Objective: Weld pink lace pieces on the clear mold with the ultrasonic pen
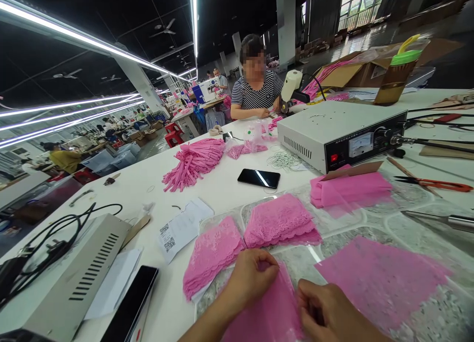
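A pink sheer fabric piece (266, 312) lies in front of me on the marbled, clear-covered mat. My left hand (252, 275) is closed, thumb and fingers pinched at the far edge of this fabric. At its right edge my right hand (326, 307) is curled, fingertips pressed together on the fabric's border. Just beyond my hands are two stacks of pink lace pieces, a left stack (213, 255) and a right stack (281, 221). A flat pink sheer panel (381, 278) is spread to the right of my right hand.
A folded pink fabric bundle (351, 189) lies before a grey control box (344, 130). Scissors (437, 183) and a metal-tipped tool (440, 219) are at right. A phone (259, 178), pink straps (196, 162) and a paper slip (185, 228) lie ahead. A co-worker (255, 90) sits opposite.
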The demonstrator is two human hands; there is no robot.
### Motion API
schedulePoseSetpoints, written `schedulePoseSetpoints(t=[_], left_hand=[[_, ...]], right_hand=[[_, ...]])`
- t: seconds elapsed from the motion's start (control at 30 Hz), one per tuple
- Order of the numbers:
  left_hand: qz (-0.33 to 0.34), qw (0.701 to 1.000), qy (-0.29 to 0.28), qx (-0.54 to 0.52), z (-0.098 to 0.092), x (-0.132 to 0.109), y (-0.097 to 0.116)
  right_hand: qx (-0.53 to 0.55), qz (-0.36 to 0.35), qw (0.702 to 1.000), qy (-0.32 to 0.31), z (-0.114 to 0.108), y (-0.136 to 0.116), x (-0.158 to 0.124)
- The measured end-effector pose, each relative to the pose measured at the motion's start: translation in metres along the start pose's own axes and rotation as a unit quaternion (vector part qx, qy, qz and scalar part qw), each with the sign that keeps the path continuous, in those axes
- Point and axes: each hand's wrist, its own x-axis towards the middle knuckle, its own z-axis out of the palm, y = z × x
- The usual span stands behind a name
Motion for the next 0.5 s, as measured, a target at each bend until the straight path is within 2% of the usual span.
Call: schedulePoseSetpoints(t=[0.2, 0.5], left_hand=[[-0.008, 0.999, -0.017, -0.027, -0.0003, 0.0011, -0.0049], [-0.007, 1.000, 0.004, -0.005, 0.0055, 0.0036, -0.0074]], right_hand=[[-0.007, -0.008, 1.000, 0.008, -0.0007, 0.0031, 0.0028], [-0.041, -0.009, 0.999, 0.013, 0.0022, 0.0045, 0.0001]])
